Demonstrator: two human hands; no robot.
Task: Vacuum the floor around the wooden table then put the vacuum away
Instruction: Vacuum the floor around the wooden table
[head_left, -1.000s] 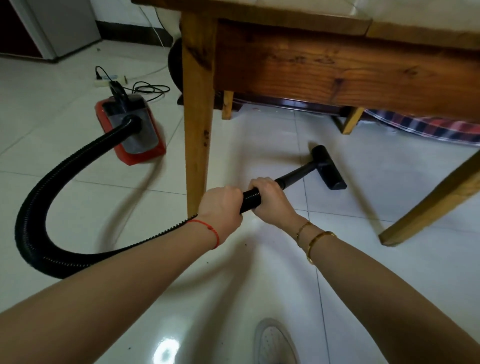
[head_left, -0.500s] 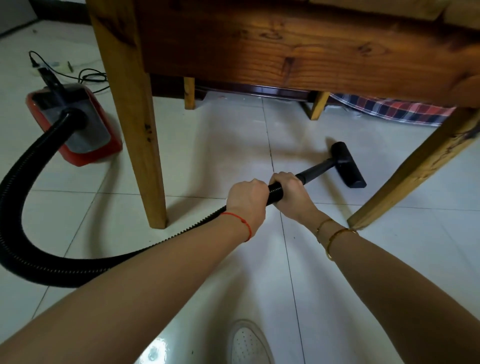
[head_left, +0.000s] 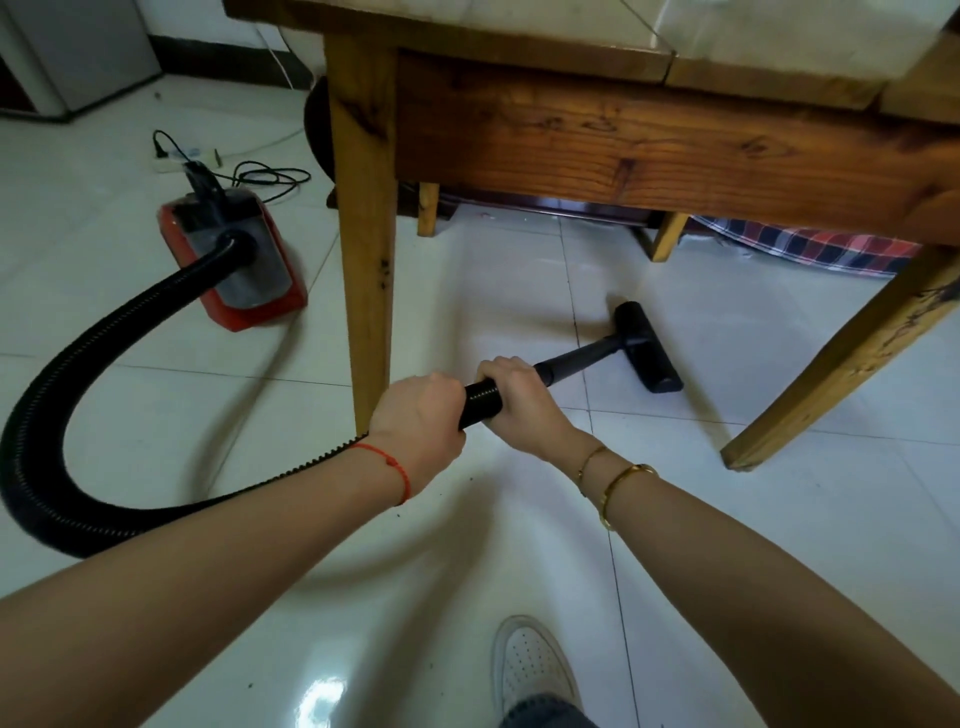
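Note:
A red and grey vacuum cleaner (head_left: 244, 275) stands on the white tiled floor at the left. Its black ribbed hose (head_left: 67, 374) loops round to a black wand (head_left: 576, 361). My left hand (head_left: 415, 421) grips the hose end just behind my right hand (head_left: 517, 397), which grips the wand's near end. The black floor nozzle (head_left: 647, 345) lies flat on the tiles under the wooden table (head_left: 623, 140), between its two near legs. The nearest leg (head_left: 366, 244) stands just left of my left hand.
A white power strip with black cable (head_left: 249, 174) lies behind the vacuum cleaner. Another slanted table leg (head_left: 841, 364) stands at the right. Checked cloth (head_left: 810, 244) hangs beyond the table. My white shoe (head_left: 530, 665) is at the bottom. A grey cabinet (head_left: 78, 52) fills the far left corner.
The view has swung back left, so the vacuum cleaner and near leg sit further right in frame. The nozzle has been drawn slightly nearer under the table. Both hands keep their grip.

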